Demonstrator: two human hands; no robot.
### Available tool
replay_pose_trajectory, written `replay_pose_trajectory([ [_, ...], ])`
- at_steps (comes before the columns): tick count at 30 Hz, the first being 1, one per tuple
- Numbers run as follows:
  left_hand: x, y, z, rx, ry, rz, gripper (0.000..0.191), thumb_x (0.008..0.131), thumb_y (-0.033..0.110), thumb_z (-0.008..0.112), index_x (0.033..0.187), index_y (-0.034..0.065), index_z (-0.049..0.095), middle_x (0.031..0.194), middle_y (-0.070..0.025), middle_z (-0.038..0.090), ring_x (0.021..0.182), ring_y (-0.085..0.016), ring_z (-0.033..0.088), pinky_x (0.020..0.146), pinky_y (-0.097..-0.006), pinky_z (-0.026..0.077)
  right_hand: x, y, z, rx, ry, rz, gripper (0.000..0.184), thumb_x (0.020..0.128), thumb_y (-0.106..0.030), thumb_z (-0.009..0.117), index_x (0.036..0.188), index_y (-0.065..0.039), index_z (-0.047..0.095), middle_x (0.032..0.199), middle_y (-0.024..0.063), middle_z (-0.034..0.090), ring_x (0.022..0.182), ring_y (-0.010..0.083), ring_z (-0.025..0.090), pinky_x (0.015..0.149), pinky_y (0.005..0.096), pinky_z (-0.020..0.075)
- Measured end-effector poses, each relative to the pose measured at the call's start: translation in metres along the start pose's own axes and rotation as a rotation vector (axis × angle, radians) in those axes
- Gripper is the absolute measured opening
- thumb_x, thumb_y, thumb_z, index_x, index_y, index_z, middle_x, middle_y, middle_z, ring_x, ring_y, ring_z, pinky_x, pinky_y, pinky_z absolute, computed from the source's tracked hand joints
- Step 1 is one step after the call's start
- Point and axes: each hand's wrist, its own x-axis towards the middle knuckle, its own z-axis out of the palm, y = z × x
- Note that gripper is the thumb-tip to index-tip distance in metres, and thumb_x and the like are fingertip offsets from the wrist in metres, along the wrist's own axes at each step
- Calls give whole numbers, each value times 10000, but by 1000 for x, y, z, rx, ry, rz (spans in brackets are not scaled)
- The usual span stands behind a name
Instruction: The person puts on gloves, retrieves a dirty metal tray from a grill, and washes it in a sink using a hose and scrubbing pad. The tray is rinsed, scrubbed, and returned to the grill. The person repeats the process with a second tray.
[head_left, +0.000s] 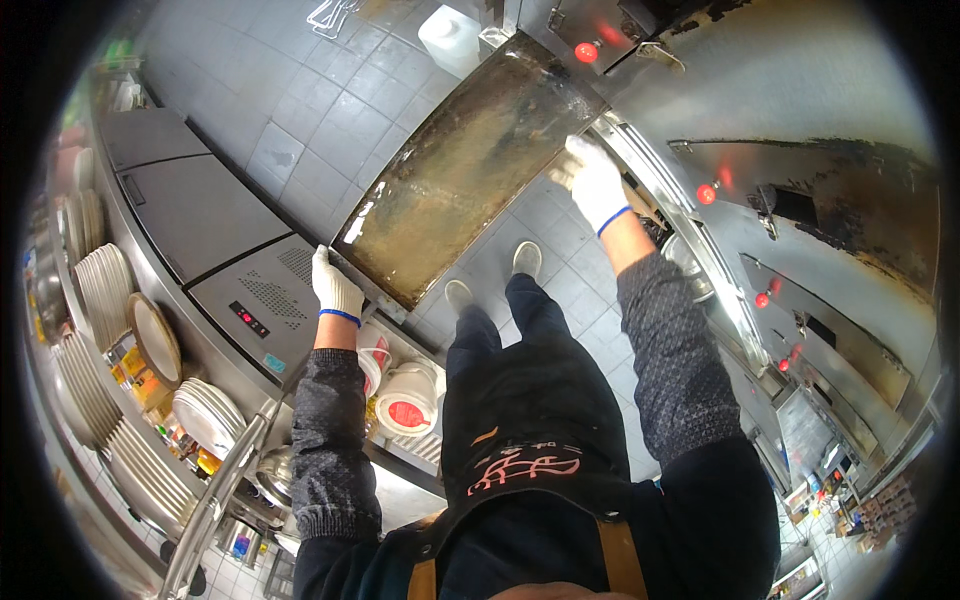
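A large stained metal sheet (465, 180) spans the gap between the counter on the left and the steel equipment on the right. My left hand (334, 289), in a white knit glove with a blue cuff, is against the metal edge by the sheet's near left corner. Its fingers are mostly hidden, so I cannot tell whether it grips that edge. At the sheet's right end, my right hand (596, 184) wears a matching glove. Those fingers are blurred and spread, with nothing visible between them; whether they touch the sheet's edge is unclear.
A grey-doored undercounter unit (217, 202) with a lit display runs along the left, beside shelves of stacked white plates (103, 296). Steel doors with red knobs (706, 194) line the right. A white jug (450, 37) stands beyond the sheet; white buckets (409, 397) sit below left.
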Motion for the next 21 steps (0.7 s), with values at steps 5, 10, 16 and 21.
replay_pose_trajectory([
  [5, -10, -1, 7, -18, 4, -64, 280, 1014, 399, 625, 988, 133, 708, 963, -22, 732, 871, -221, 670, 835, -376, 528, -95, 95, -9, -89, -85, 181, 379, 967, -144, 742, 1280, -59, 547, 1070, 93, 662, 894, 263, 704, 773, 490, 639],
  [10, -19, -6, 10, 4, -9, -69, 303, 1003, 436, 654, 1016, 137, 698, 966, -41, 718, 893, -220, 661, 858, -387, 529, -205, 179, 26, -78, -282, 618, 433, 967, -150, 741, 1322, 13, 554, 1207, 189, 674, 1051, 321, 713, 828, 473, 641],
  [16, -18, -28, 26, -9, -110, -79, 293, 1020, 434, 648, 995, 146, 692, 945, -5, 711, 839, -205, 663, 822, -391, 541, -218, 217, 76, 257, -308, 729, 442, 980, -126, 679, 1339, 71, 516, 1331, 256, 614, 1135, 416, 673, 933, 531, 597],
  [21, -18, -37, 33, -52, -141, -107, 297, 1046, 411, 615, 1072, 122, 678, 1045, -20, 699, 970, -210, 656, 920, -381, 529, -203, 222, 73, 429, -279, 695, 356, 968, -15, 619, 1288, 103, 517, 1268, 256, 628, 1133, 416, 663, 970, 531, 578],
])
